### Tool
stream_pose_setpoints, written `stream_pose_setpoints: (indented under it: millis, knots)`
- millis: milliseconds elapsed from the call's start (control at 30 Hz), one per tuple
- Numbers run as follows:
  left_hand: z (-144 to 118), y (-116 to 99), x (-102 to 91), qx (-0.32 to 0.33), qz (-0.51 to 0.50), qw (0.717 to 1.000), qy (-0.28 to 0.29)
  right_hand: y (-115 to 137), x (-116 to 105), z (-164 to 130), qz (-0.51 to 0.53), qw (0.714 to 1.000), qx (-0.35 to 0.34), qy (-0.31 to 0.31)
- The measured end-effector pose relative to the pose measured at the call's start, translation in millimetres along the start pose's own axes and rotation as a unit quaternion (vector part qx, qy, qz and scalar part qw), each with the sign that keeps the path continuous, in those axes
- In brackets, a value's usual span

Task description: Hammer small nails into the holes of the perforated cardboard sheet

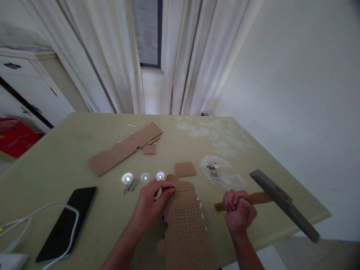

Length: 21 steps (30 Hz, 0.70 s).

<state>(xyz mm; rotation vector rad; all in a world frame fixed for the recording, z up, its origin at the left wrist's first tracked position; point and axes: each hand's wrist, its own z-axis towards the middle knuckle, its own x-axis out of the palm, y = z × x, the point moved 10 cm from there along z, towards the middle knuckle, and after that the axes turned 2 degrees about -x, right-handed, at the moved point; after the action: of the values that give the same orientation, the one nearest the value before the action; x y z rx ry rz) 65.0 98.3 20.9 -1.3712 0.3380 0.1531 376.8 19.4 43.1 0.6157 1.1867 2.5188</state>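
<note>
Left hand [153, 202] pinches at perforated brown cardboard strip [187, 225]; right hand [239, 212] clenches wooden-handled grey hammer [281, 204]: strike squarely, fingertips clear.

Tan cardboard [187, 225] w/ dot grid, olive floral tablecloth [84, 157], black phone [67, 223].

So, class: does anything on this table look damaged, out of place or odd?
Yes. The cardboard strip under the left hand is riddled with rows of small holes, and its near end overhangs the table edge. Torn cardboard pieces lie scattered farther back. The right hand grips a hammer.
</note>
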Motion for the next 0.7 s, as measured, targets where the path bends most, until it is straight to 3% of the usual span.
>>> stream_pose_setpoints:
  millis: [267, 700]
  knots:
    - [-1.4, -1.1, 6.8, 0.000, 0.002, 1.000, 0.028, 0.2, 1.0, 0.0, 0.002, 1.000, 0.000, 0.004]
    - [-2.5, -3.3, 5.2, 0.017, -0.007, 1.000, 0.025, -1.9, 0.1, -0.2, 0.006, 1.000, 0.001, 0.007]
